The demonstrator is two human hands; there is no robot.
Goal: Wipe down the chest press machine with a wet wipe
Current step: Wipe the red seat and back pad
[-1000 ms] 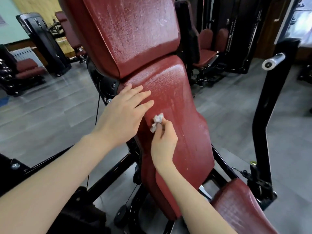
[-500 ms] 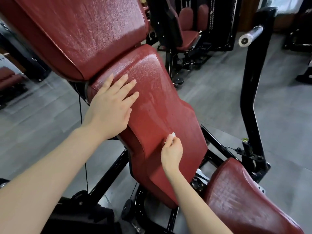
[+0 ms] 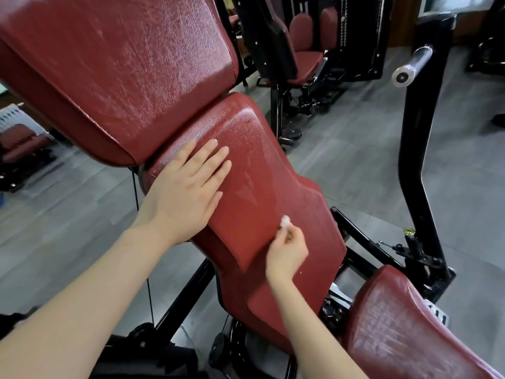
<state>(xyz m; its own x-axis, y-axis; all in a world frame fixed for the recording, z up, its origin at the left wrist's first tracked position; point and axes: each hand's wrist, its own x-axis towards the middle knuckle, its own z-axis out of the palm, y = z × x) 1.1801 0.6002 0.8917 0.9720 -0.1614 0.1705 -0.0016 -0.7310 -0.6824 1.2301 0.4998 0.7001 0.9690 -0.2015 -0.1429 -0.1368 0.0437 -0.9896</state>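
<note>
The chest press machine fills the view: a dark red back pad [image 3: 276,187] slopes down the middle, under a larger red head pad [image 3: 117,67], with the red seat [image 3: 404,329] at the lower right. My left hand [image 3: 185,195] rests flat on the upper left of the back pad, fingers straight. My right hand [image 3: 287,250] pinches a small crumpled white wet wipe [image 3: 285,221] and holds it against the back pad's lower middle. The pad's surface shines wet above the wipe.
A black upright arm [image 3: 415,165] with a chrome handle [image 3: 412,65] stands to the right of the pad. Black frame bars [image 3: 363,236] run beneath the pad. Other red-and-black gym machines [image 3: 303,50] stand behind on the grey floor.
My right hand has carried the wipe down the back pad from near my left hand to the lower middle. My left hand stays flat on the pad. The view has tilted downward.
</note>
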